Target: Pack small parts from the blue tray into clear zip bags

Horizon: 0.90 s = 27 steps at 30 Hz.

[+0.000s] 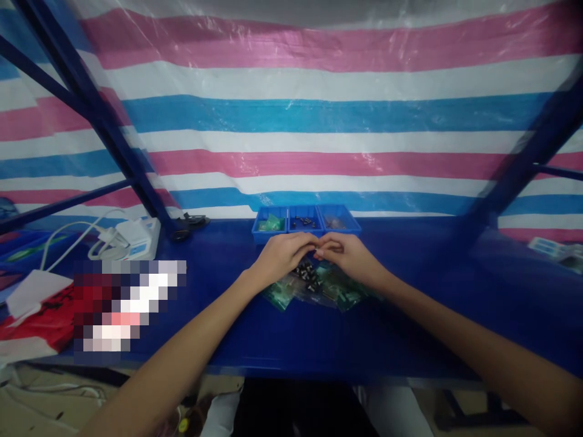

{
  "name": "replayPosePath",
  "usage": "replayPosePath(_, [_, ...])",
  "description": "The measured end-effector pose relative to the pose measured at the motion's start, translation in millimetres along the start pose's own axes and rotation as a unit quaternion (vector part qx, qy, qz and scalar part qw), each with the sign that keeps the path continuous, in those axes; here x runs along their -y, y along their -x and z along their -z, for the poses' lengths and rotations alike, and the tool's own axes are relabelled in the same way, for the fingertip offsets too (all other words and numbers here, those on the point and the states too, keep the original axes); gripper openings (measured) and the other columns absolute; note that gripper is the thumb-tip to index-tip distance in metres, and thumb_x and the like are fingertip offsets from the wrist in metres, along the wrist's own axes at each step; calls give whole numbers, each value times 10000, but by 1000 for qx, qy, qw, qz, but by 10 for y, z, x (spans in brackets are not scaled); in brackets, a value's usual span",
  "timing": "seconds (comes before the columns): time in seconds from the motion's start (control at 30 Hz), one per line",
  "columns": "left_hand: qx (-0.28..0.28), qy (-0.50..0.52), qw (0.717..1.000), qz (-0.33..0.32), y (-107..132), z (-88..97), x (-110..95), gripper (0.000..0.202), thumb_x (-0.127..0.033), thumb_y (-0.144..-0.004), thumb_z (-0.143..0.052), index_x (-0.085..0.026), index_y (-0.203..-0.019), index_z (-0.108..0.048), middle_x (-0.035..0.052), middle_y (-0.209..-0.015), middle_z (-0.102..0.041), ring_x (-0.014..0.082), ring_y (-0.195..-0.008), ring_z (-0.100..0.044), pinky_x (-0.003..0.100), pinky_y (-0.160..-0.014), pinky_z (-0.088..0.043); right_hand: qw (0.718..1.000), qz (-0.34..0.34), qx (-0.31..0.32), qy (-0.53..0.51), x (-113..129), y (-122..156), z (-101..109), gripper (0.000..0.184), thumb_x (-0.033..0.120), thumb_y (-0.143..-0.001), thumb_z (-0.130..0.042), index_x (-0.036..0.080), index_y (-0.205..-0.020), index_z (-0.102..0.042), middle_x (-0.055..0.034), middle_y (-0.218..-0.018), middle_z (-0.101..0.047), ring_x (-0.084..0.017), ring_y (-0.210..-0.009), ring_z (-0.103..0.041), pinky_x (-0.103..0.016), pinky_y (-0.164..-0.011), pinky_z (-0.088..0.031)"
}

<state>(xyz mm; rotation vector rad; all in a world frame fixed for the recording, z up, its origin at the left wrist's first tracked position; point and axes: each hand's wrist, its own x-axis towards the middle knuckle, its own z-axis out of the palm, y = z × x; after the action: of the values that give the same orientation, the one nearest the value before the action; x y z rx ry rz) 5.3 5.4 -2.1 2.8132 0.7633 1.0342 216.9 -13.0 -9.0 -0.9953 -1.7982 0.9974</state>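
My left hand (285, 252) and my right hand (344, 250) come together over the table, their fingertips pinched and almost touching. Something small and pale may sit between the fingers, but it is too small to name. Below them lies a pile of small dark screw-like parts (310, 278) on clear plastic. Green plastic bags lie either side of the pile, one green bag (279, 295) at the left and another green bag (348, 297) at the right, partly under my right forearm.
Behind my hands stands a blue three-part tray (269, 237) with a green bag and small parts inside. A white power strip (148, 240) with cables and a red bag (50, 315) lie to the left on the blue table (255, 346). Blue frame posts rise at both sides.
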Motion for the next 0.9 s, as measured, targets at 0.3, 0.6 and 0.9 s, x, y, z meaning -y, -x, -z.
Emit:
replayPosePath(0.3, [-20, -21, 1000, -3, 10, -35, -26, 209, -233, -1026, -521, -208, -1203, -631, 31, -1127, -730, 176, -999, -699, 304, -837, -546, 997, 10, -30, 65, 32, 7, -19, 261, 445, -886, -637, 188, -839, -644, -35, -758, -675, -184, -740, -636, -323, -678, -474])
replayPosePath(0.6, [-23, -40, 999, 26, 10, -31, 16, 241, -298, -1036, -520, -208, -1217, -650, 41, -1156, -733, 195, -1014, -708, 339, -871, -560, 976, 83, -38, 199, 96, 25, 18, 243, 308, -984, -475, 194, -841, -635, -28, -781, -698, -175, -733, -635, -299, -690, -429])
replayPosePath(0.9, [-57, -40, 998, -2, 12, -38, 43, 247, -308, -1047, -495, -191, -1188, -661, 60, -1055, -723, 171, -926, -684, 310, -807, -545, 959, 108, -101, 240, 184, 70, -47, 215, 322, -973, -519, 191, -859, -645, 0, -688, -659, -145, -612, -580, -276, -617, -384])
